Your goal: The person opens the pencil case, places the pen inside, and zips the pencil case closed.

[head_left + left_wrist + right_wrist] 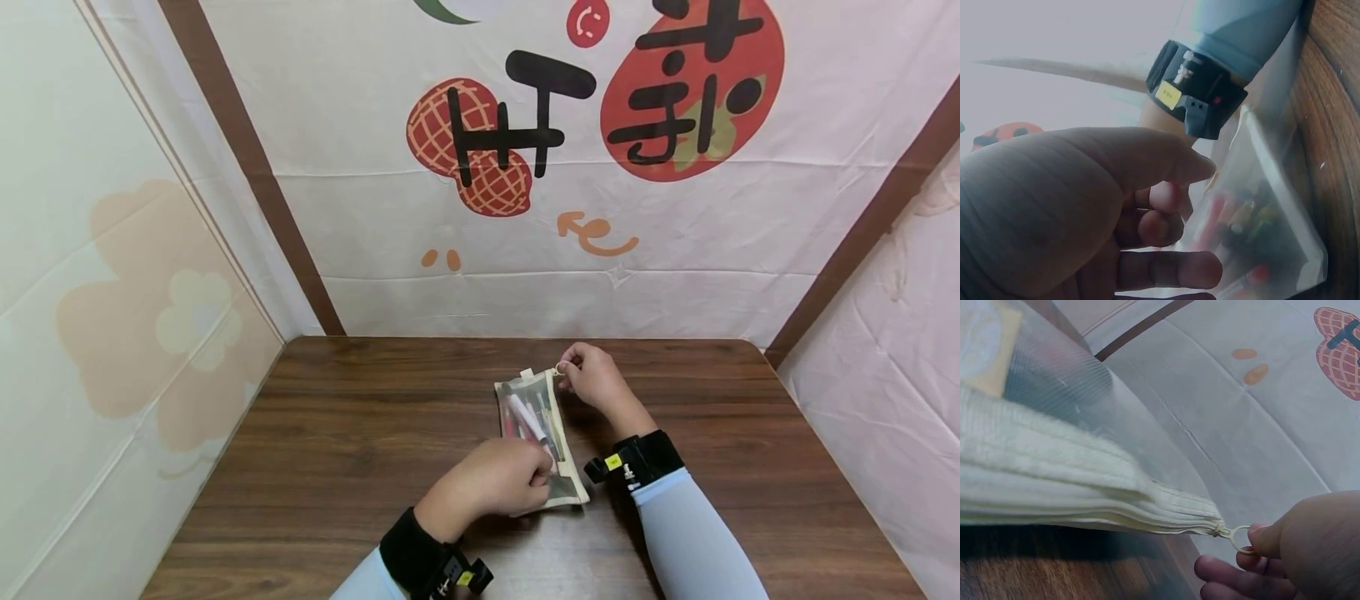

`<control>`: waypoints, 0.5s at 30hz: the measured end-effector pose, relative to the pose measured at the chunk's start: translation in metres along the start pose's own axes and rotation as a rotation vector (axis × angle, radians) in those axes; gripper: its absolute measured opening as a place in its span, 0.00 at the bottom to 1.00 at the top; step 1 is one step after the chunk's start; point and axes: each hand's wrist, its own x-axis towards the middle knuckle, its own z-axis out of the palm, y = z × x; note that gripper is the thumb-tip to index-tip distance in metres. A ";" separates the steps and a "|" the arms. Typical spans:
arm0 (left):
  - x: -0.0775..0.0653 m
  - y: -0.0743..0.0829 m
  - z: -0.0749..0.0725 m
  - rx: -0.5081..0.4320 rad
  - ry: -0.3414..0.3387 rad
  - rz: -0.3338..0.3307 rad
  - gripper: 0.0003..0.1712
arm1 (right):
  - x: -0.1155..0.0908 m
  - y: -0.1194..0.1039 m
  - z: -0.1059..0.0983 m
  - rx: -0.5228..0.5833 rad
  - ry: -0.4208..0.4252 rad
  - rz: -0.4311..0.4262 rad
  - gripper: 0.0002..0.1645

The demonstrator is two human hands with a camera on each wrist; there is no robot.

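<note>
A see-through zip pouch (pixel 557 492) with cream edging lies on the table, its long side running away from me. Pens (pixel 528 417) and other slim, colourful items show inside it. My right hand (pixel 597 382) is at the pouch's far corner, where thumb and forefinger pinch the ring-shaped zipper pull (pixel 1234 539). The zipper side (pixel 1085 469) looks closed along the stretch seen in the right wrist view. My left hand (pixel 498 477) grips the pouch near its closer end with curled fingers; the exact contact is partly hidden behind the thumb (pixel 1166 156).
The brown wood-grain table (pixel 360 417) stretches out on both sides of the pouch. Behind it hangs a pale printed cloth (pixel 360 225), with further cloth panels at left and right. Each wrist wears a black camera strap (pixel 651 457).
</note>
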 end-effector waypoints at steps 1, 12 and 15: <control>0.000 -0.002 -0.001 -0.003 0.009 0.000 0.26 | 0.000 0.001 -0.001 -0.009 -0.008 -0.006 0.06; -0.004 -0.022 -0.016 -0.038 0.077 -0.070 0.10 | 0.001 0.008 -0.004 -0.083 -0.058 -0.049 0.07; -0.006 -0.026 -0.022 -0.034 0.126 -0.074 0.09 | -0.001 0.006 -0.006 -0.104 -0.056 -0.053 0.07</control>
